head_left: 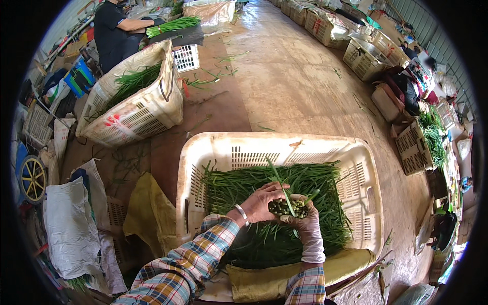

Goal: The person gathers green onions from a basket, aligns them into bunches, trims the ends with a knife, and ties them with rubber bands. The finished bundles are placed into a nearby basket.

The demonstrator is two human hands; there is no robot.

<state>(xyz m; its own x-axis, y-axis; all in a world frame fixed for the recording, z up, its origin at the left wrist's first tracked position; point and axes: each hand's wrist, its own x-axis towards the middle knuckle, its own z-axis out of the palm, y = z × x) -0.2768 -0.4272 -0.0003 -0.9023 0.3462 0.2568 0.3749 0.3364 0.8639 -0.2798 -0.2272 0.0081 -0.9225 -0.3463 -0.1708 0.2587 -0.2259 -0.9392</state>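
A bunch of chive-like green stems [285, 208] is held over the large white crate [279, 138], its small round ends facing up. My right hand [306, 218], in a pale glove or wrap, is closed around the bunch from the right. My left hand [260, 204], with a white bracelet at the wrist, is closed against the bunch's left side; its fingertips are partly hidden. One long green leaf [273, 175] stands up across the bunch between the hands. Below, a thick layer of long green leaves [315, 178] fills the crate's bottom.
Yellow cloth [305, 272] hangs over the crate's near edge. Left are a second white crate [137, 119] with greens and a white sack [71, 223]. Beyond, a seated person [114, 35] is beside a green bundle [173, 25]. More crates [363, 58] line the right.
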